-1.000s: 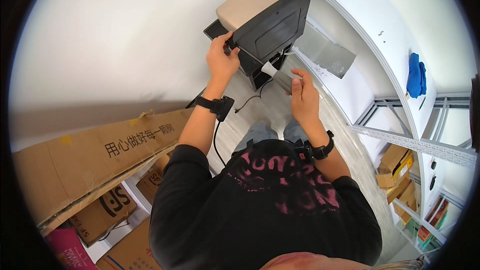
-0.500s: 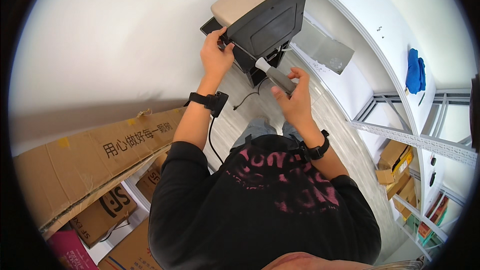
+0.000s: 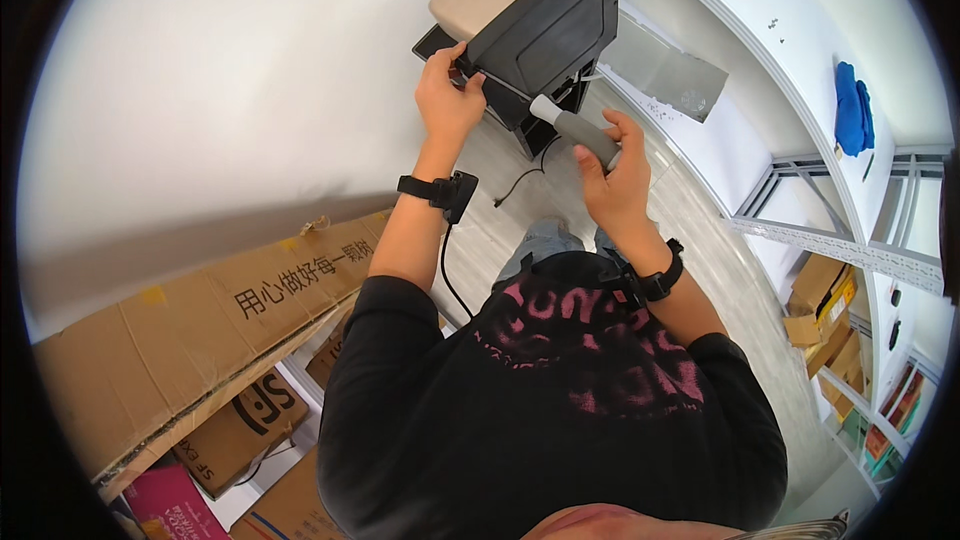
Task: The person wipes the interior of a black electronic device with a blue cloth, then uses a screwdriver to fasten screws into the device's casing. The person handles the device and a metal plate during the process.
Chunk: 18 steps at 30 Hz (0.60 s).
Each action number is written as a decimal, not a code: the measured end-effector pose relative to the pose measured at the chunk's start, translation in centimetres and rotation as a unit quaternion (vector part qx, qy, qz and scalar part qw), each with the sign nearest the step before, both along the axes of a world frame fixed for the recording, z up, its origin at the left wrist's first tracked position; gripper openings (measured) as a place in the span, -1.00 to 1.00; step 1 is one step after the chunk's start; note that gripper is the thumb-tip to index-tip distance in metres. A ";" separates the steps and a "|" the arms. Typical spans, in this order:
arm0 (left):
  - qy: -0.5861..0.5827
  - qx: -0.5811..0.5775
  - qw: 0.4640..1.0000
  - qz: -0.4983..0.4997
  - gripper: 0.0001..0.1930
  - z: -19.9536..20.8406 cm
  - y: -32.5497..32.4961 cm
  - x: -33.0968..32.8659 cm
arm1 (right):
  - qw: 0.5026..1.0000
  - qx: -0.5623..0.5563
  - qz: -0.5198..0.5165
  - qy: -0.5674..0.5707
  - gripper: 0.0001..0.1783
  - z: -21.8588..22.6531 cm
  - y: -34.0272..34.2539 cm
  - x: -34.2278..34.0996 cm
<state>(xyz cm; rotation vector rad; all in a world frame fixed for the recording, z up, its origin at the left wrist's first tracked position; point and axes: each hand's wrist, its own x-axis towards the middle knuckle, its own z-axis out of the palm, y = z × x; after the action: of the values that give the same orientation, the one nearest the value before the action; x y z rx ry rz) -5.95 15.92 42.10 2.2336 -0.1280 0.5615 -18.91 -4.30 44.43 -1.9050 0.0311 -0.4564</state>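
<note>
A beige padded block with a black backing panel (image 3: 555,25), like a seat tipped on its side, rests on a black base (image 3: 535,135) by the wall. My right hand (image 3: 625,185) holds the grey handle of a screwdriver (image 3: 585,135) by its butt end, thumb on one side and fingers on the other. The thin shaft runs from its white collar toward the panel's lower left corner. At that corner is my left hand (image 3: 450,100), its thumb and index finger closed around the shaft's tip end. Whatever lies between those fingertips is too small to make out.
A dark cable (image 3: 520,180) trails on the floor below the base. White shelving (image 3: 800,230) lines the right side, with a blue cloth (image 3: 852,110) and cardboard boxes (image 3: 825,300). A long cardboard carton (image 3: 200,330) stands at the left, near more boxes. Grey sheet material (image 3: 670,75) lies beyond the panel.
The whole view has shifted a little, so everything sits slightly farther right. Both hands keep their places at the panel and on the screwdriver.
</note>
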 end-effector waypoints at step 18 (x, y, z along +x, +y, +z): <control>-0.009 -0.014 1.000 0.012 -0.54 -0.2 0.1 0.4 | 1.000 0.009 0.009 0.026 -0.55 0.6 -0.4 0.5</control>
<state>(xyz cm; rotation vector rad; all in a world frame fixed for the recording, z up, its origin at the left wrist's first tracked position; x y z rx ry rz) -5.51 16.03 41.86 2.2054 -0.1018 0.5941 -18.43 -4.72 45.06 -1.8976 0.0519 -0.3925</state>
